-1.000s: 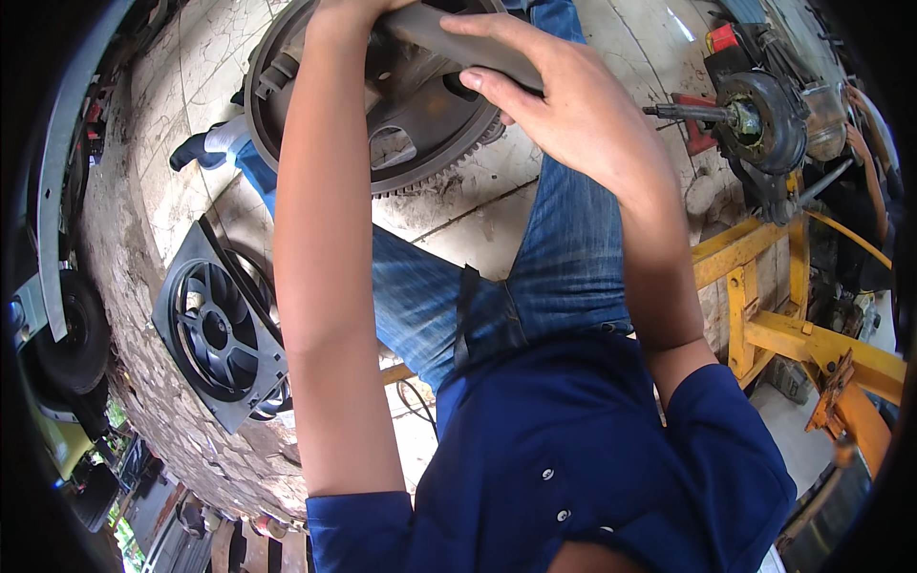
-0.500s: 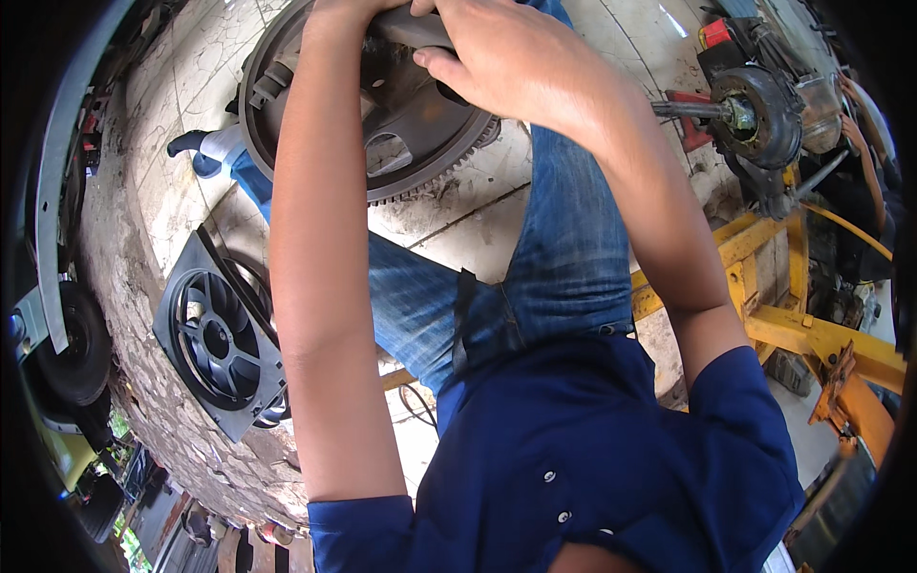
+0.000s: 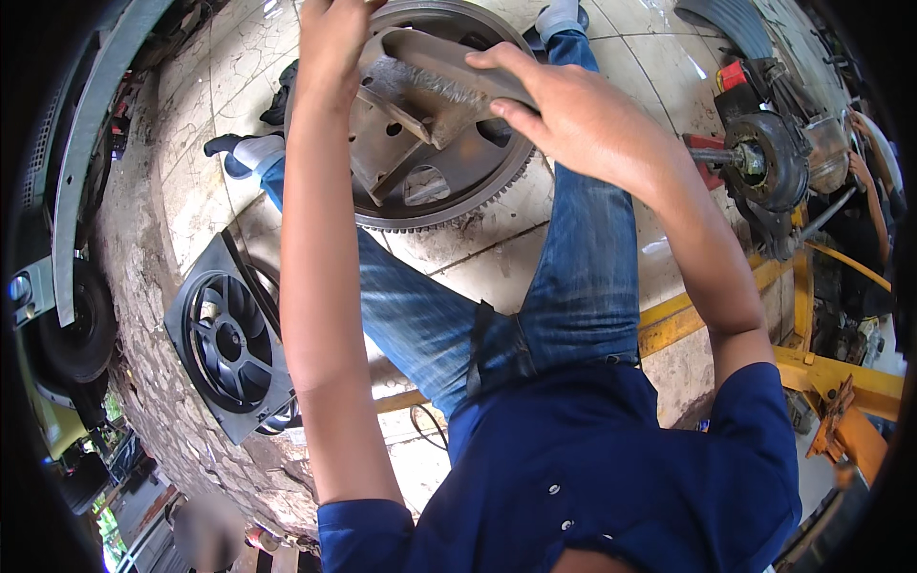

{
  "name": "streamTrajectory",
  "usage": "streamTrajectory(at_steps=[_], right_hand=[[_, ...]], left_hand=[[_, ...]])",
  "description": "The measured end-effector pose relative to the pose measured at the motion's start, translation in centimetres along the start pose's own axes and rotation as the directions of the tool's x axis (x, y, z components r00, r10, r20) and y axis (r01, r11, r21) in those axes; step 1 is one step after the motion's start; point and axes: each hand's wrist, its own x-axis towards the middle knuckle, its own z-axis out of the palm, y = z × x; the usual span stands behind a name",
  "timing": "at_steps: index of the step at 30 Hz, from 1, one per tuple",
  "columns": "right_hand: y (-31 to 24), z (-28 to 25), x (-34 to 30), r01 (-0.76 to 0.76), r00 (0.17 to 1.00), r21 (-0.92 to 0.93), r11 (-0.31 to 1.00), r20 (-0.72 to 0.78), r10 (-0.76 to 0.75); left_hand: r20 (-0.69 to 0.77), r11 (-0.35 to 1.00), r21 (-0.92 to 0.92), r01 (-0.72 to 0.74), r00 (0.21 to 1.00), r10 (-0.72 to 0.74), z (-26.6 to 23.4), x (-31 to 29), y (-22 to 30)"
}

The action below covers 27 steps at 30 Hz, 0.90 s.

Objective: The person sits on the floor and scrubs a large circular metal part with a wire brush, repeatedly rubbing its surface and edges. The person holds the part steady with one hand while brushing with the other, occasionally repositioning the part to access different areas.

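A large dark flywheel (image 3: 458, 205) with a toothed rim lies between my legs. My right hand (image 3: 587, 119) grips a wire brush (image 3: 415, 50) at its right end, thumb and fingers on opposite sides. The brush has a long greyish-brown back, and its pale metal bristles face down over the flywheel's middle. Over the far left side of the flywheel is my left hand (image 3: 332, 43), fingers curled; the frame's upper edge cuts it off, and what it holds, if anything, is hidden. Angular flat metal pieces (image 3: 396, 115) show on the flywheel beneath the brush.
A black cooling fan in its frame (image 3: 229, 339) stands at the left. To the right are a greasy hub assembly (image 3: 764, 158) and a yellow steel frame (image 3: 841, 382). A tyre (image 3: 81, 325) is at the far left; another person's arm (image 3: 869, 186) shows at the far right.
The flywheel and my legs now appear lower in the view. My hands have moved apart, and the brush, earlier out of sight, has come into view in my right hand.
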Motion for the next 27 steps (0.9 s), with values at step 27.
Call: streamTrajectory(at_steps=[27], right_hand=[[-5.4, 2.6, 10.9, 0.028, 0.999, -0.199, 0.980, 0.036, -0.021]], left_hand=[[-0.136, 0.529, 0.828, -0.185, 0.850, 0.509, -7.8, -6.8, -11.0]])
